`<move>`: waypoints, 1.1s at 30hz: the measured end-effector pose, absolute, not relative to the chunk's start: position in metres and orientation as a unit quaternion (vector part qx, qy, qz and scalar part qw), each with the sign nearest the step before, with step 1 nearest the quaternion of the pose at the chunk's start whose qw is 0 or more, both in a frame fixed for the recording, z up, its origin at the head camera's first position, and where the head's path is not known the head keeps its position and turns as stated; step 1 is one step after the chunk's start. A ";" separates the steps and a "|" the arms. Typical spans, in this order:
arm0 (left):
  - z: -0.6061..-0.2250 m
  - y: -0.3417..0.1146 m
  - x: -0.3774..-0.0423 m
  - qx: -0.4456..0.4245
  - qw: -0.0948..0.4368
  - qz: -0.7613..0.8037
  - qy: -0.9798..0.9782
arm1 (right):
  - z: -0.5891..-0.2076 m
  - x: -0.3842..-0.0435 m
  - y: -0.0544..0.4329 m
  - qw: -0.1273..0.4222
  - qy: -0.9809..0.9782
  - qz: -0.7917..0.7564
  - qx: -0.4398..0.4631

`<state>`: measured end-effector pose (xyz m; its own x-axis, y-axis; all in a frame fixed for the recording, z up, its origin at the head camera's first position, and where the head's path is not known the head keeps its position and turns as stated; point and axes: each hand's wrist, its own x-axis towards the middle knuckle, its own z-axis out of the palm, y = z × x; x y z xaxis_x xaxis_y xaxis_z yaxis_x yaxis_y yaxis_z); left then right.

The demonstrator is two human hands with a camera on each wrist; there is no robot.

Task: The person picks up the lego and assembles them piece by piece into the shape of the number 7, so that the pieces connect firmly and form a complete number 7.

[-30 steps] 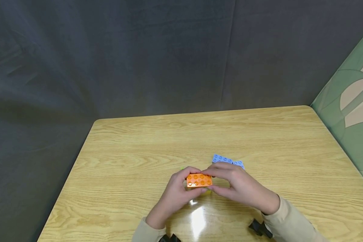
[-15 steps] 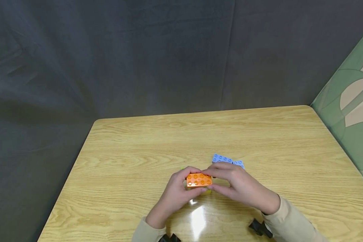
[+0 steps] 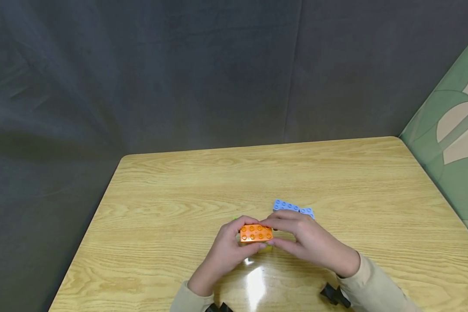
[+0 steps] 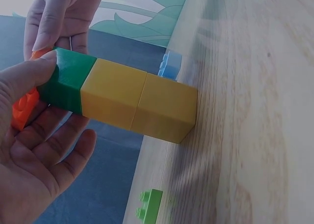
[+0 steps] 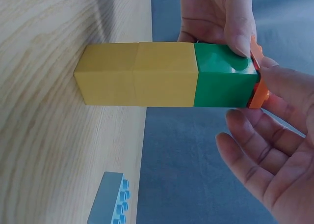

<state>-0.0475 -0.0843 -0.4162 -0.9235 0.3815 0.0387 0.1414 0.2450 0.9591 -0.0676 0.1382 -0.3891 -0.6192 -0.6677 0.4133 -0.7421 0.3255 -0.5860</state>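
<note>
On the table stands an upright stack of two yellow blocks (image 5: 164, 76) with a green block (image 5: 223, 84) above them. An orange brick (image 3: 256, 233) with studs up tops the stack; whether it sits flush on the green block I cannot tell. My left hand (image 3: 230, 242) pinches its left end between thumb and fingers, and in the left wrist view the thumb overlaps the green block's edge. From the other side, my right hand (image 3: 308, 238) pinches the orange brick's right end. The lower fingers of both hands hang loosely beside the stack. From above, the hands and orange brick hide most of it.
Just behind my right hand lie two blue bricks, one longer (image 3: 286, 204) and one partly covered (image 3: 307, 212). A light green brick (image 4: 150, 207) lies on the wooden table (image 3: 160, 208), mostly hidden behind my left hand in the head view. Dark cloth (image 3: 203, 73) hangs beyond.
</note>
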 end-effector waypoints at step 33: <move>-0.421 -0.085 -0.049 0.182 0.084 0.597 0.776 | -0.388 -0.068 0.136 0.052 -0.813 0.393 0.427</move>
